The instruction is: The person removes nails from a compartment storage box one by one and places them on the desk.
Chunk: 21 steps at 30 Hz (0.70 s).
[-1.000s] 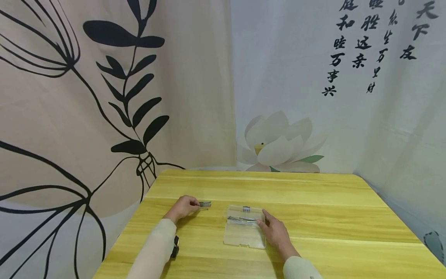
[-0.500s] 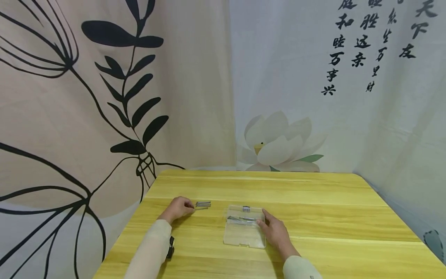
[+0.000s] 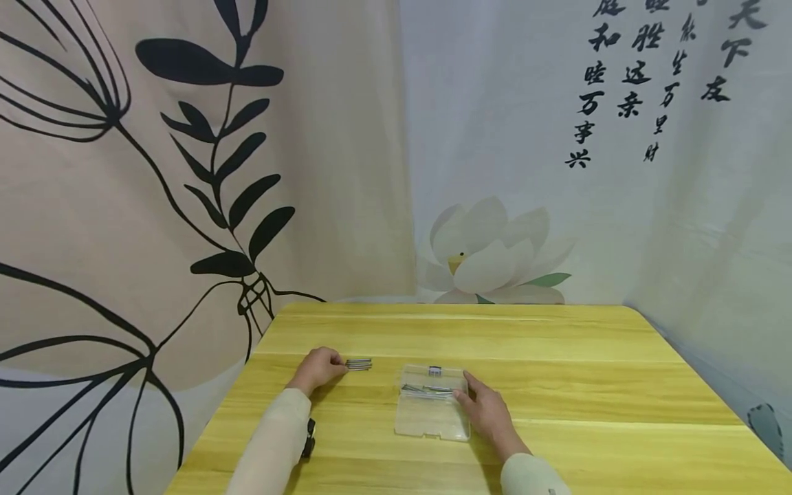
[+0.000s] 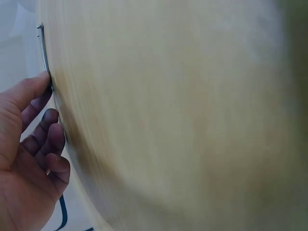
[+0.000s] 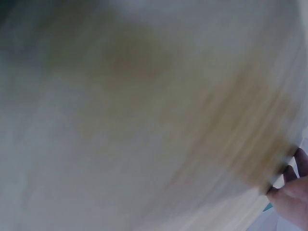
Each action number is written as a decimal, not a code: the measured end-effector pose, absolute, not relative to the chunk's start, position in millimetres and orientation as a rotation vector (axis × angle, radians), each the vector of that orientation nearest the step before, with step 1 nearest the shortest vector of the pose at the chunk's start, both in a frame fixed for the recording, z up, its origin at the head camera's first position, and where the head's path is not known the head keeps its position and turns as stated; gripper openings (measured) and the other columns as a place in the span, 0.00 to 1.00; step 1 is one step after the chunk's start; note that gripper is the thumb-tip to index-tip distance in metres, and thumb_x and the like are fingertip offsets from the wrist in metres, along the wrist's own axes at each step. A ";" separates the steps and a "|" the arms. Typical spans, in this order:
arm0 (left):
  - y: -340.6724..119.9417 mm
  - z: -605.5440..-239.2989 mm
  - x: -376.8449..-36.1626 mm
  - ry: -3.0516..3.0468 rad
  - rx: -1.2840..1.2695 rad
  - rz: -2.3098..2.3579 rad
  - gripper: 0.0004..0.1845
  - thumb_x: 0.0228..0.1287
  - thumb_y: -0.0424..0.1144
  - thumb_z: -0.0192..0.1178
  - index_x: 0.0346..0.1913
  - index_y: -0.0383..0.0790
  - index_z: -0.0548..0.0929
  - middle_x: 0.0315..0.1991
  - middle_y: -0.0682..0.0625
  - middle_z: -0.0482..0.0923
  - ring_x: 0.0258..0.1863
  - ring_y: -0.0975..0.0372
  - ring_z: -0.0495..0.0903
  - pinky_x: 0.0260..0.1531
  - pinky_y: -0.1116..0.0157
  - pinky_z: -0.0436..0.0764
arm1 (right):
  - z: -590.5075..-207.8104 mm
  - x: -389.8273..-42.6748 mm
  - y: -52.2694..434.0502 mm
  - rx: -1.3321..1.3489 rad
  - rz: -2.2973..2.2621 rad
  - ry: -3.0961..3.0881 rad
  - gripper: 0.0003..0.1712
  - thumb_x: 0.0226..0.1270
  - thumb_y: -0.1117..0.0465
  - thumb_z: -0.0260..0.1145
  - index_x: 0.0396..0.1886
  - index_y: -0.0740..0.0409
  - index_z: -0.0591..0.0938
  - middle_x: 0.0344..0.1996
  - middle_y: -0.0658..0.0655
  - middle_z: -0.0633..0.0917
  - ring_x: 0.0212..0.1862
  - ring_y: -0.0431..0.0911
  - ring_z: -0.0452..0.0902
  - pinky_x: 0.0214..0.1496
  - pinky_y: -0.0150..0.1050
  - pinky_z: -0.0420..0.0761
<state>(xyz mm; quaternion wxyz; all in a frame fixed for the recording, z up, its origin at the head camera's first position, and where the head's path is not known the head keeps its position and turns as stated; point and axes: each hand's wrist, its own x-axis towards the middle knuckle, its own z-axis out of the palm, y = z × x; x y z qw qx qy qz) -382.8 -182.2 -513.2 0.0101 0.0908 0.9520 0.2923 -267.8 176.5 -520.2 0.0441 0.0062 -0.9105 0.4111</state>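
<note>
Several slim metal nails [image 3: 359, 364] lie side by side in a small row on the table, left of the box. At the row's left end is my left hand [image 3: 318, 368]. In the left wrist view, thumb and index finger pinch the near end of a nail [image 4: 44, 50], while the other fingers curl loosely below. My right hand [image 3: 491, 412] grips the right side of an open clear plastic box [image 3: 432, 421], thumb over its edge. More nails [image 3: 427, 392] rest across the middle of the box. In the right wrist view only some fingers [image 5: 288, 185] show at the lower right.
The wood-grain table [image 3: 569, 371] has its rear edge close to a printed curtain [image 3: 346, 172]. A small label [image 3: 435, 371] sits on the rear half of the box. A black strap [image 3: 309, 440] circles the left sleeve.
My left hand drew back left from the nails, then came in again at their left end. The front nail, askew before, now lies in line with the others. My right hand stays on the box.
</note>
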 end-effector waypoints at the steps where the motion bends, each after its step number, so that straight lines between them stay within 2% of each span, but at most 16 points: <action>1: -182.2 -512.3 -382.2 2.975 0.271 0.906 0.07 0.64 0.38 0.68 0.28 0.42 0.85 0.27 0.53 0.80 0.24 0.60 0.72 0.28 0.61 0.72 | -519.4 -267.6 176.3 0.022 1.253 -2.782 0.32 0.76 0.53 0.60 0.72 0.63 0.68 0.66 0.70 0.72 0.67 0.70 0.62 0.66 0.65 0.61; 5: -182.1 -507.2 -380.3 2.974 0.247 0.902 0.07 0.65 0.39 0.67 0.29 0.42 0.86 0.27 0.53 0.80 0.24 0.60 0.72 0.26 0.62 0.72 | -517.6 -267.5 176.2 0.020 1.253 -2.786 0.32 0.76 0.53 0.60 0.73 0.63 0.67 0.66 0.71 0.71 0.67 0.70 0.62 0.66 0.64 0.61; 11: -175.9 -497.8 -381.2 2.956 0.266 0.960 0.05 0.66 0.39 0.67 0.35 0.41 0.87 0.30 0.52 0.79 0.27 0.59 0.73 0.29 0.61 0.73 | -516.7 -267.7 176.8 0.021 1.235 -2.802 0.32 0.76 0.53 0.59 0.73 0.63 0.67 0.66 0.71 0.71 0.67 0.70 0.63 0.66 0.64 0.62; 16: -162.9 -489.0 -380.2 2.934 0.371 1.042 0.05 0.66 0.38 0.67 0.39 0.40 0.87 0.31 0.50 0.78 0.29 0.59 0.74 0.31 0.59 0.74 | -516.5 -268.3 177.0 0.033 1.222 -2.810 0.32 0.76 0.54 0.59 0.72 0.64 0.67 0.65 0.72 0.71 0.67 0.70 0.64 0.65 0.63 0.64; 21: -146.1 -482.3 -377.3 2.866 0.512 1.079 0.09 0.68 0.37 0.65 0.46 0.36 0.86 0.34 0.50 0.79 0.32 0.59 0.75 0.34 0.58 0.76 | -517.3 -269.1 177.2 0.045 1.219 -2.820 0.32 0.76 0.53 0.59 0.73 0.64 0.67 0.65 0.72 0.72 0.66 0.69 0.65 0.64 0.63 0.65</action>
